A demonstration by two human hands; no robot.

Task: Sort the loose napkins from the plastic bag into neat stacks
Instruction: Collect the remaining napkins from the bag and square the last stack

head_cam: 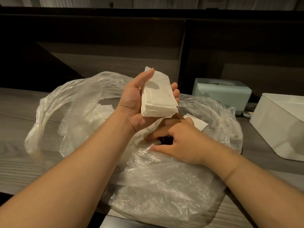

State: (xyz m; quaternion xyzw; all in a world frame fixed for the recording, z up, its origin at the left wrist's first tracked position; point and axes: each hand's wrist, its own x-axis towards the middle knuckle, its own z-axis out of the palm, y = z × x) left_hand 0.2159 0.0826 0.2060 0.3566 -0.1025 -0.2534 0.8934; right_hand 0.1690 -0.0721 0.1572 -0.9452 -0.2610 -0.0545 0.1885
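Observation:
My left hand (133, 102) is raised above the bag, palm up, and grips a thick stack of white folded napkins (158, 97) between thumb and fingers. A clear plastic bag (164, 183) lies open and crumpled on the grey wooden counter, with loose white napkins (98, 112) inside it. My right hand (177, 140) reaches down into the bag's opening, its fingers spread and curled on a loose napkin (196, 123) there. Whether those fingers pinch the napkin is hard to tell.
A pale green tissue dispenser (222, 92) stands at the back right against the dark wall panel. A white rectangular box (278, 125) sits at the right edge. The grey wood-grain counter (21, 112) extends to the left of the bag.

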